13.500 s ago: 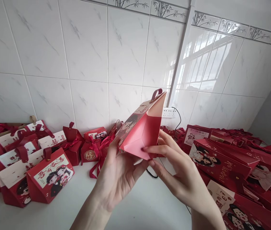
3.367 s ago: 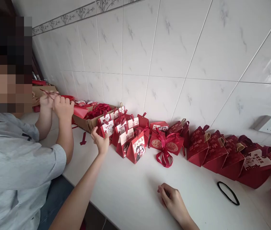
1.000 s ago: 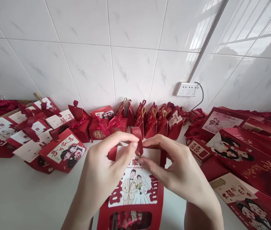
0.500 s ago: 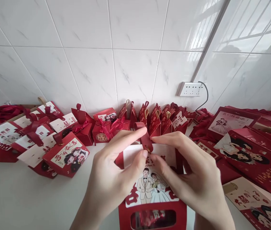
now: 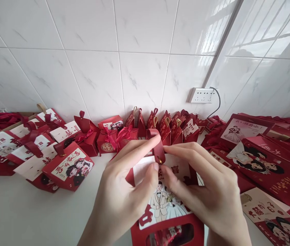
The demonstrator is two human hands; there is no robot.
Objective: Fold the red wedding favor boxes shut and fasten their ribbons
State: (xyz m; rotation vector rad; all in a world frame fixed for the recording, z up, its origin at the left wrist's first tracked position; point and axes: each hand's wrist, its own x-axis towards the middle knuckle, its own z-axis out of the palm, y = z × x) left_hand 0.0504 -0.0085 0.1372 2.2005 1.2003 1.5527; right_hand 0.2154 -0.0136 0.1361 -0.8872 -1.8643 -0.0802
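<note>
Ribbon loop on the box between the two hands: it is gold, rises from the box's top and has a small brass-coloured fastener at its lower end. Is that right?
Not quite: the head view shows that the ribbon loop is dark red, not gold. It does rise from the top of the box, with the small brass-coloured fastener at its lower end.

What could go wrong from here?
1. The dark red strap might crease or tear: fingers of both hands, left and right, crowd it near its small gold stud.
2. Pressing there could dent the red paper box with a clear window.
3. The right forearm appears close to the red-and-cream printed box and might nudge it.
</note>
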